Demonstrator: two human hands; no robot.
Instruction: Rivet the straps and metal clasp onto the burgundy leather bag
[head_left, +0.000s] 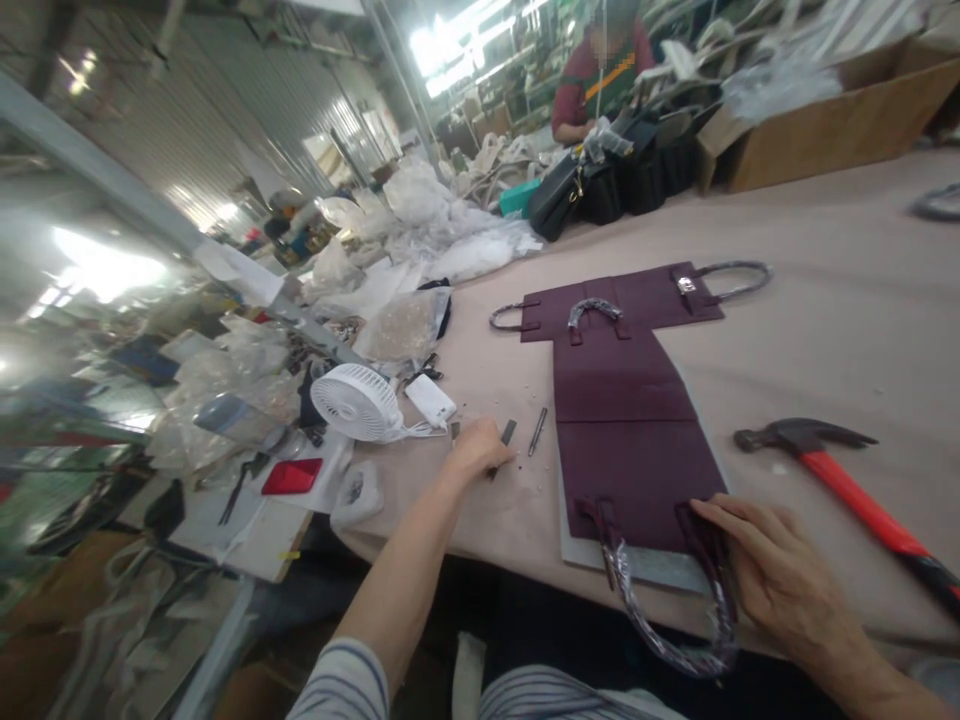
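A dark purple leather bag piece [626, 450] lies spread flat, its lower part over a pale board [652, 565]. At the near end a plastic-wrapped handle [652, 635] loops over the table edge. My right hand [787, 580] grips this handle's right base, fingertips against the leather corner. To the left of the leather, my left hand [476, 450] is closed over a small flat metal tool [509, 432], whose ends show on both sides of the fingers. Beside it lies a slim metal punch [538, 432]. A claw hammer [840, 475] with a red handle lies right of the leather.
A white fan [356, 402], a white power bank [430, 400] and a red phone [292, 477] are at left. Behind stand black bags [592, 190], plastic wrapping [450, 235] and a cardboard box [825, 135]. Another person [600, 75] sits across the table.
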